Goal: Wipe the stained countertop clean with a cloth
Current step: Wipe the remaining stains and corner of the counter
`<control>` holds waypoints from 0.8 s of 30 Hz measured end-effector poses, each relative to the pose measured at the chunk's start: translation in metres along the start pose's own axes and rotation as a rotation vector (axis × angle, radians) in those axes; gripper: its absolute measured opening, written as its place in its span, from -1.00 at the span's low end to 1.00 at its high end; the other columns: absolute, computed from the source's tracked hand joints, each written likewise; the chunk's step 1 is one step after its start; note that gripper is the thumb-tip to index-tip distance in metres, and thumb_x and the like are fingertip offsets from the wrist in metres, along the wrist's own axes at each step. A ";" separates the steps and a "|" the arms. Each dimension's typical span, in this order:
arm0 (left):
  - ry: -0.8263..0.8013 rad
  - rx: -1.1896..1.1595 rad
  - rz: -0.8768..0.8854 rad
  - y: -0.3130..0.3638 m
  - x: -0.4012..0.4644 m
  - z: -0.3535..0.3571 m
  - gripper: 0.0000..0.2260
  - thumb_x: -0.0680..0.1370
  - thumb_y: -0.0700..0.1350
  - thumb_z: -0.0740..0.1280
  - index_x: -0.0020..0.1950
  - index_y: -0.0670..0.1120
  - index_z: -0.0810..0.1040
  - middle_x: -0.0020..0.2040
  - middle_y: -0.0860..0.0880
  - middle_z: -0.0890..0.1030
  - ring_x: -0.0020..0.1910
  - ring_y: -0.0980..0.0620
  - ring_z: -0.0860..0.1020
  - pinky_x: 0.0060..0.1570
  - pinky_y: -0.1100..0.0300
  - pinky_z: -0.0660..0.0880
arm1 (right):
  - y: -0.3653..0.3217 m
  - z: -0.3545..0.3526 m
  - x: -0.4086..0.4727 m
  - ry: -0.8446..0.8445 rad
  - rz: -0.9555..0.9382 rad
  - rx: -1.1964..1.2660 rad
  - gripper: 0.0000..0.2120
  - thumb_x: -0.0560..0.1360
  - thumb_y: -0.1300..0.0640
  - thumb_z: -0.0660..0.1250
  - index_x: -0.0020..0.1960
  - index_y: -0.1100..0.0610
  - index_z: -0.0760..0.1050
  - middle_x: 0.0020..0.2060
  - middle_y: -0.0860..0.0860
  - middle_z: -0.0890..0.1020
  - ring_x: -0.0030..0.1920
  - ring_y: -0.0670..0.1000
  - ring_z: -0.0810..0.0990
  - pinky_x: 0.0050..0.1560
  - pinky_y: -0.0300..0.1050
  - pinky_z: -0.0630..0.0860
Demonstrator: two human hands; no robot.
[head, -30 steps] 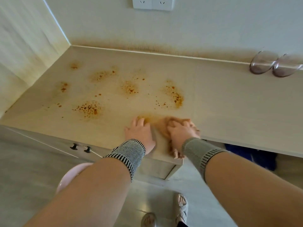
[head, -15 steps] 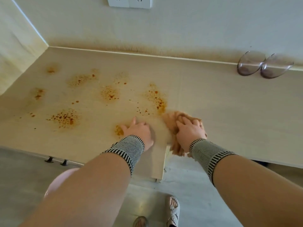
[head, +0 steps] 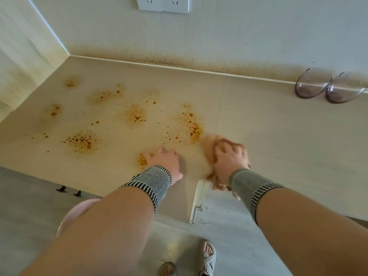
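Observation:
A pale wooden countertop [head: 278, 136] carries several orange-brown stain patches [head: 81, 141] across its left half. My right hand [head: 229, 160] presses down on a crumpled tan cloth [head: 209, 142] near the front edge, just right of the nearest big stain [head: 191, 124]. Part of the cloth hangs over the counter's edge below my wrist. My left hand [head: 165, 162] rests flat on the counter beside it, fingers spread, touching a small stain [head: 142, 159]. Both wrists wear striped knitted bands.
Two clear glass bowls [head: 330, 86] lean against the back wall at the right. A double wall socket [head: 163, 4] sits above the counter. Walls close the left and back sides. A pink round object [head: 73, 216] and sandalled feet [head: 207, 257] are on the floor below.
My right hand has slid the cloth up and to the right, away from the front edge towards the large stain. The left hand stayed pressed on the counter, uncovering a small stain.

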State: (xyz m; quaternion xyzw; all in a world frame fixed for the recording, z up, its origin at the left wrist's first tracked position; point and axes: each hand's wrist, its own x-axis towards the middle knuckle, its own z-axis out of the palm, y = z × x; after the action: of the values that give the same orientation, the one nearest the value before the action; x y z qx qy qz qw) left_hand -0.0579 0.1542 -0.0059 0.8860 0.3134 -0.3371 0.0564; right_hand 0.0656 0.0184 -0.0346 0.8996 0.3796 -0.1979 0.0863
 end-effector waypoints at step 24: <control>0.050 -0.080 0.056 -0.012 0.010 -0.004 -0.56 0.57 0.12 0.21 0.43 0.05 0.43 0.49 0.02 0.37 0.57 -0.05 0.07 0.42 -0.40 0.03 | -0.051 0.007 0.003 0.004 -0.082 0.216 -0.29 0.60 0.06 0.20 0.63 0.01 -0.10 0.61 0.04 -0.15 0.58 0.22 -0.23 0.55 0.24 -0.17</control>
State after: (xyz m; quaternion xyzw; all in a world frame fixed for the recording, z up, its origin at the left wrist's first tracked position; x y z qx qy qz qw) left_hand -0.0569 0.1709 -0.0077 0.8995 0.3032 -0.3002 0.0934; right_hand 0.0289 0.0534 -0.0426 0.8877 0.3929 -0.2393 -0.0201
